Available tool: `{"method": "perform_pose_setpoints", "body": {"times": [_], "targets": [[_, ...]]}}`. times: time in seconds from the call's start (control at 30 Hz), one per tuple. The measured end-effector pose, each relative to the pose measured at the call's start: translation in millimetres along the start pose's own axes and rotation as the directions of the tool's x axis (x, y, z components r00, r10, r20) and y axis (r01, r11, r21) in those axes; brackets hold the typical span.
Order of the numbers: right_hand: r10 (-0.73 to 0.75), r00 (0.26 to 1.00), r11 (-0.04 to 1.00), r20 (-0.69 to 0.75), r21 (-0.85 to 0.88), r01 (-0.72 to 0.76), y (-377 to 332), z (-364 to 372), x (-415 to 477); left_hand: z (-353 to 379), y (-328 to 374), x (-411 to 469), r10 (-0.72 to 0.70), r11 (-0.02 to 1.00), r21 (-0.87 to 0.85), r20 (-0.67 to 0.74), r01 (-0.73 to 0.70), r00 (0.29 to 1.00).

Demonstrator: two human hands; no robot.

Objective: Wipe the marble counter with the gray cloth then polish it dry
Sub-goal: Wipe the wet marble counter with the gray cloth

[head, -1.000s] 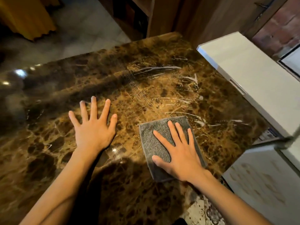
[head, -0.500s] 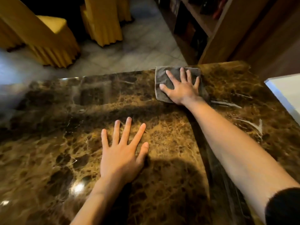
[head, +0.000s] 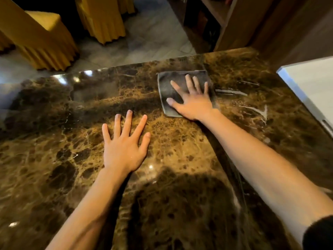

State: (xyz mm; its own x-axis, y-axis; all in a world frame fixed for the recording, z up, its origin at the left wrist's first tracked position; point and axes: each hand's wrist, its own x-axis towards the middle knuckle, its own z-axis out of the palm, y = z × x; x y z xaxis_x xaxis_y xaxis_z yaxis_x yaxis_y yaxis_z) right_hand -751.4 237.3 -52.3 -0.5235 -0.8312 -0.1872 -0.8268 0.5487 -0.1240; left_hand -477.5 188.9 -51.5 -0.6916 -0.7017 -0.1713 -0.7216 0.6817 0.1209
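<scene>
The brown marble counter (head: 54, 150) fills most of the view. A gray cloth (head: 168, 85) lies flat on it near the far edge, right of centre. My right hand (head: 193, 101) presses palm-down on the cloth with fingers spread, covering its right half. My left hand (head: 124, 147) rests flat on the bare marble nearer to me, fingers apart, holding nothing. Wet streaks (head: 255, 109) shine on the marble to the right of the cloth.
A white appliance top (head: 313, 83) borders the counter on the right. Beyond the far edge are a tiled floor (head: 153, 38), yellow-covered chairs (head: 41, 38) and a wooden shelf unit (head: 230, 22).
My right hand pushed the cloth from near me to the counter's far edge, and has since drawn it back slightly. My left hand stayed flat on the marble. The view tilted up.
</scene>
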Motion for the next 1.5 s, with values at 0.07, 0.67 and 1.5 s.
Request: {"method": "perform_pose_setpoints", "body": {"times": [0.07,0.67,1.5], "targets": [[-0.03,1.0,0.999,-0.006,0.025,0.03,10,7,-60,1,2,-3,-0.003,1.0,-0.004,-0.003,0.003,1.0],[0.174,0.98,0.984,-0.097,0.038,-0.172,8,77,-412,29,86,-79,0.225,0.974,-0.024,-0.019,-0.226,0.974],[0.144,0.989,0.989,-0.025,0.027,-0.143,76,21,-182,20,123,-9,0.074,0.995,-0.066,-0.049,-0.077,0.996]]}}
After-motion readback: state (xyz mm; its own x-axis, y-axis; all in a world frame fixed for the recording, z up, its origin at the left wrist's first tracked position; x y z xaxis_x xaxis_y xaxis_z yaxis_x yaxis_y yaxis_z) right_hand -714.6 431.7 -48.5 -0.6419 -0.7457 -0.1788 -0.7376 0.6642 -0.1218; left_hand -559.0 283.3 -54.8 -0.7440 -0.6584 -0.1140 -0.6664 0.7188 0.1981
